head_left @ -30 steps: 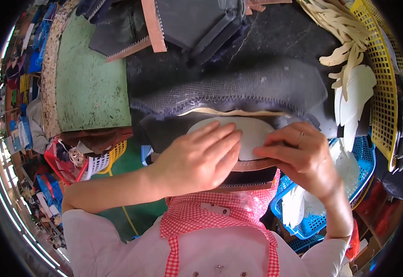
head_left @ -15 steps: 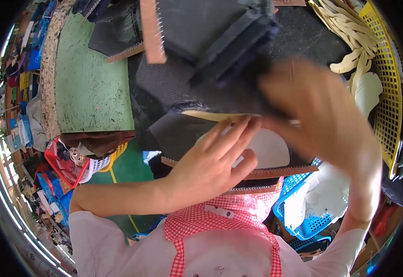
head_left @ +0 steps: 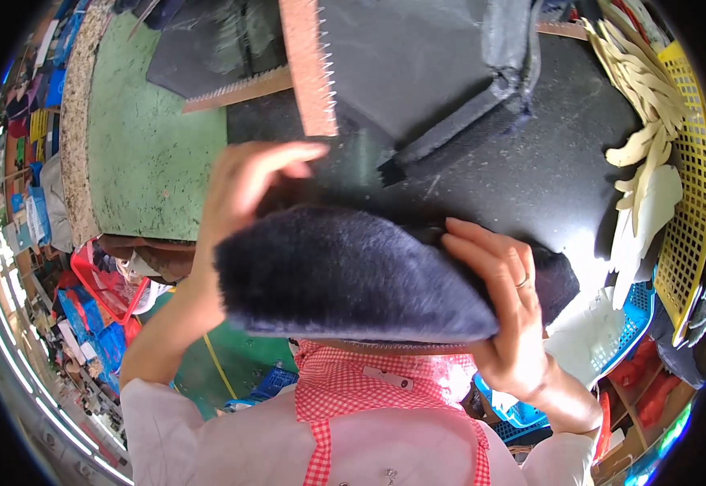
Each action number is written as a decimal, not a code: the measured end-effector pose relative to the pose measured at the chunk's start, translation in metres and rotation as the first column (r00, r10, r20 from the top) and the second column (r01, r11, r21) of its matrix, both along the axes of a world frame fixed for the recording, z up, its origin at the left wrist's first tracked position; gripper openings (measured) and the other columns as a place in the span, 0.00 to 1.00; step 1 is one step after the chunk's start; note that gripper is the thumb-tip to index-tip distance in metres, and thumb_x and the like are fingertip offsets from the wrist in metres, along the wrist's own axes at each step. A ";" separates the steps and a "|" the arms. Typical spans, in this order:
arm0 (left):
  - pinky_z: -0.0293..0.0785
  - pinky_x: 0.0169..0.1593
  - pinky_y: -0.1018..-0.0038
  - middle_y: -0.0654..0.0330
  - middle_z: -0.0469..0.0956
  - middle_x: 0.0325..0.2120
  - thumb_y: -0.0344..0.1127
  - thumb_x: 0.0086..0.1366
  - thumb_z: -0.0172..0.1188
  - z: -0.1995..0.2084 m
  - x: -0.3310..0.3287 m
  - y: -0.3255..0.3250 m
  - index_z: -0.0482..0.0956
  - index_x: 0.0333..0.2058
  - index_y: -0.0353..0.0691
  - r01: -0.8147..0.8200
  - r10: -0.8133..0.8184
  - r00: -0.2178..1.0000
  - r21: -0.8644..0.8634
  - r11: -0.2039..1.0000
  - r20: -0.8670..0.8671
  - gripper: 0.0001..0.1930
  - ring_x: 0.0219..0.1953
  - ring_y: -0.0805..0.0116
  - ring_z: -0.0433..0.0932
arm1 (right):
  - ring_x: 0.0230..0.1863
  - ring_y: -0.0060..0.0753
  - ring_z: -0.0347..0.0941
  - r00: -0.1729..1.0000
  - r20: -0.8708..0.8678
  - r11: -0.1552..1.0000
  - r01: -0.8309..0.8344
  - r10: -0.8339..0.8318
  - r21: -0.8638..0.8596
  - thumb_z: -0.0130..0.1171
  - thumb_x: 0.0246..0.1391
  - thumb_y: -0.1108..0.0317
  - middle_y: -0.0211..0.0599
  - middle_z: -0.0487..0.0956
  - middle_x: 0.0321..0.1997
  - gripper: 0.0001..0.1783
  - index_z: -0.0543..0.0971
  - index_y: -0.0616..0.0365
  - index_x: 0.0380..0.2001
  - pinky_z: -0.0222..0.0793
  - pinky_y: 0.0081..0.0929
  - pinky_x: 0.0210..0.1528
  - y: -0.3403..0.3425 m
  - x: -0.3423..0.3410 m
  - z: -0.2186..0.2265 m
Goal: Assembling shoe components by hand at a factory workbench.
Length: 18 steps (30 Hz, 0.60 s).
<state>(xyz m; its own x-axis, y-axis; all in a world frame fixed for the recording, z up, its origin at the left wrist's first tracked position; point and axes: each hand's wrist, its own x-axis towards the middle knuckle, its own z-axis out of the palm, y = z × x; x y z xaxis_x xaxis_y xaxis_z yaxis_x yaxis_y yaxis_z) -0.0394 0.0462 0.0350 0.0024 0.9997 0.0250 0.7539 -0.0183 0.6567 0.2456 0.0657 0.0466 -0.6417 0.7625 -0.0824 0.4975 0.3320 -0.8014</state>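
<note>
At right edge of furry piece [head_left: 353, 275], right hand [head_left: 516, 320] clamped; left hand [head_left: 244, 182] (blurred) unclasped, roomy tabletop [head_left: 576, 154] beyond.

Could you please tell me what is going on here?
The person's right hand grips the right end of a dark furry piece, near a red-checked apron. The left hand, blurred, is near its upper left edge; whether it holds on is unclear. Cream strips lie beside a yellow basket.

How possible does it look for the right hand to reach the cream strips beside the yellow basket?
Probably yes: the way across the black work surface to the cream strips looks free, though the right hand may first need to release the dark furry piece.
</note>
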 end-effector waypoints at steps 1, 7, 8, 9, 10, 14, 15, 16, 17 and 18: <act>0.72 0.45 0.67 0.63 0.85 0.36 0.37 0.55 0.69 -0.008 -0.001 0.009 0.86 0.38 0.42 0.184 -0.193 0.979 0.114 0.976 0.069 0.12 0.39 0.60 0.79 | 0.61 0.53 0.68 0.998 -0.026 0.997 -0.052 0.050 -0.061 0.55 0.34 0.81 0.51 0.71 0.68 0.35 0.76 0.69 0.54 0.63 0.45 0.66 0.005 0.000 0.005; 0.75 0.34 0.71 0.64 0.83 0.30 0.36 0.51 0.69 -0.022 -0.024 0.043 0.89 0.37 0.46 0.384 -0.419 0.901 0.241 0.891 0.112 0.12 0.31 0.67 0.78 | 0.58 0.45 0.71 0.993 0.078 0.985 -0.101 0.090 0.139 0.57 0.39 0.78 0.47 0.76 0.64 0.33 0.79 0.68 0.56 0.66 0.41 0.63 -0.014 -0.015 0.000; 0.75 0.33 0.73 0.65 0.82 0.31 0.35 0.51 0.69 -0.029 -0.033 0.051 0.90 0.38 0.49 0.501 -0.534 0.845 0.340 0.796 0.004 0.13 0.32 0.67 0.78 | 0.56 0.42 0.71 0.987 0.143 0.969 -0.106 0.075 0.224 0.58 0.43 0.76 0.45 0.76 0.64 0.28 0.81 0.67 0.52 0.68 0.40 0.59 -0.018 -0.021 0.000; 0.74 0.32 0.75 0.66 0.82 0.32 0.35 0.51 0.69 -0.033 -0.039 0.055 0.90 0.39 0.53 0.608 -0.625 0.773 0.410 0.679 -0.111 0.14 0.34 0.68 0.78 | 0.56 0.42 0.71 0.987 0.140 0.969 -0.108 0.078 0.222 0.58 0.43 0.76 0.45 0.76 0.64 0.28 0.81 0.67 0.52 0.68 0.40 0.59 -0.019 -0.025 0.003; 0.76 0.32 0.76 0.68 0.79 0.34 0.34 0.51 0.69 -0.026 -0.043 0.058 0.90 0.41 0.58 0.637 -0.627 0.761 0.378 0.672 -0.167 0.16 0.37 0.68 0.78 | 0.55 0.41 0.71 0.967 0.234 0.947 -0.165 0.100 0.277 0.58 0.44 0.74 0.45 0.76 0.64 0.26 0.81 0.65 0.51 0.68 0.39 0.58 -0.019 -0.027 0.007; 0.78 0.39 0.72 0.64 0.80 0.40 0.25 0.51 0.70 0.001 -0.055 0.074 0.91 0.41 0.54 0.779 -0.724 0.627 0.252 0.575 -0.286 0.18 0.36 0.64 0.79 | 0.55 0.40 0.71 0.918 0.381 0.891 -0.258 0.106 0.374 0.60 0.45 0.71 0.45 0.76 0.65 0.21 0.81 0.62 0.46 0.67 0.39 0.55 -0.026 -0.038 0.011; 0.78 0.38 0.72 0.62 0.80 0.40 0.24 0.50 0.69 0.006 -0.051 0.075 0.91 0.40 0.52 0.741 -0.714 0.671 0.195 0.642 -0.199 0.18 0.36 0.64 0.79 | 0.55 0.40 0.71 0.908 0.408 0.883 -0.268 0.097 0.386 0.60 0.45 0.70 0.45 0.75 0.65 0.21 0.80 0.62 0.45 0.67 0.39 0.55 -0.027 -0.039 0.009; 0.78 0.38 0.72 0.60 0.81 0.40 0.22 0.48 0.69 0.012 -0.049 0.070 0.91 0.39 0.49 0.699 -0.689 0.715 0.125 0.704 -0.122 0.18 0.35 0.63 0.80 | 0.57 0.42 0.71 0.907 0.404 0.878 -0.287 0.120 0.384 0.61 0.44 0.69 0.45 0.76 0.64 0.21 0.80 0.62 0.45 0.67 0.41 0.56 -0.027 -0.040 0.007; 0.78 0.36 0.73 0.57 0.81 0.42 0.29 0.49 0.70 0.011 -0.038 0.062 0.89 0.40 0.42 0.692 -0.702 0.710 0.243 0.680 -0.054 0.16 0.35 0.63 0.80 | 0.57 0.42 0.71 0.907 0.406 0.878 -0.282 0.113 0.386 0.61 0.44 0.69 0.45 0.76 0.64 0.21 0.80 0.62 0.45 0.67 0.41 0.56 -0.026 -0.040 0.008; 0.79 0.36 0.69 0.54 0.82 0.44 0.37 0.52 0.72 0.005 -0.017 0.060 0.88 0.42 0.37 0.690 -0.748 0.657 0.478 0.544 -0.098 0.18 0.35 0.63 0.81 | 0.57 0.43 0.72 0.920 0.371 0.893 -0.271 0.130 0.359 0.60 0.44 0.69 0.46 0.77 0.61 0.21 0.80 0.62 0.45 0.67 0.42 0.57 -0.027 -0.040 0.011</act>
